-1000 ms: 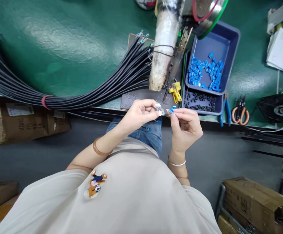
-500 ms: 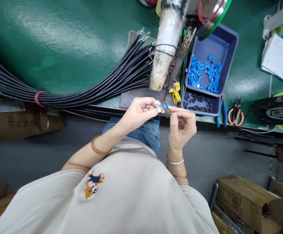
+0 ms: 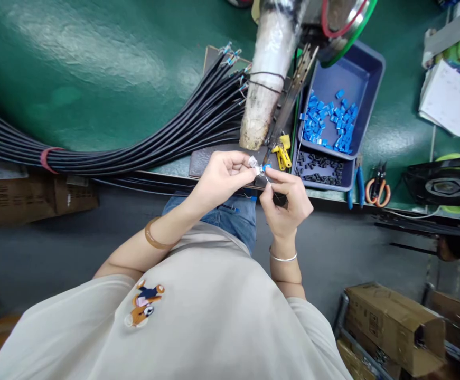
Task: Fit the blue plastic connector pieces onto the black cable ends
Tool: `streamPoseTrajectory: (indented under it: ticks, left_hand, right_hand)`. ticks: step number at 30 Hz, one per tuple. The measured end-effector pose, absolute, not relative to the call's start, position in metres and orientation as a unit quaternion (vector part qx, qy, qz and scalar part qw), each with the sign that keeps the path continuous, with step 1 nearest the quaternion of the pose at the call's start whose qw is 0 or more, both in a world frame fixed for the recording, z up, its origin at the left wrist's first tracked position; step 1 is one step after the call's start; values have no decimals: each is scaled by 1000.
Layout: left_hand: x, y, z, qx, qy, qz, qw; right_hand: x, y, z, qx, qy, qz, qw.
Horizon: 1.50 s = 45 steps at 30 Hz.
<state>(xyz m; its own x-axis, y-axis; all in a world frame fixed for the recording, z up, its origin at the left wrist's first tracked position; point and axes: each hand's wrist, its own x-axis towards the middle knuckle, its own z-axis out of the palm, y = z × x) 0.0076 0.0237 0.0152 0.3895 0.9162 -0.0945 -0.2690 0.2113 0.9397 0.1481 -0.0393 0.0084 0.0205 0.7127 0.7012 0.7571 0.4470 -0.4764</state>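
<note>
My left hand (image 3: 230, 171) pinches a small clear-and-white piece (image 3: 254, 162) over the bench edge. Against it, at the fingertips of my right hand (image 3: 287, 198), is a small blue connector (image 3: 266, 167). A thin wire shows by my right thumb. Just above the fingers, the tip of a soldering iron (image 3: 267, 153) points down, partly behind the blue connector. A yellow clip (image 3: 282, 152) lies to the right of the tip. The wrapped whitish nozzle (image 3: 259, 105) hangs above my left fingers.
Black cables (image 3: 154, 150) run along the bench's left side, bound by a red band (image 3: 45, 160). At right are a tray of blue connectors (image 3: 374, 79), a tray of black parts (image 3: 347, 174), blue-handled pliers (image 3: 359, 184) and orange-handled cutters (image 3: 378, 191).
My right hand has moved left, bringing the blue connector against the clear-and-white piece in my left hand. The thin wire by my right thumb now shows. The whole view has shifted slightly.
</note>
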Motion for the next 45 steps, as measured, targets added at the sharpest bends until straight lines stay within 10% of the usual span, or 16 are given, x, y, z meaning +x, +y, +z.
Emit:
streamPoseTrajectory:
  ticks: [45]
  left_hand:
    - [3, 24, 14, 495, 364, 380, 692]
  right_hand:
    - [150, -38, 20, -554, -689, -6, 468]
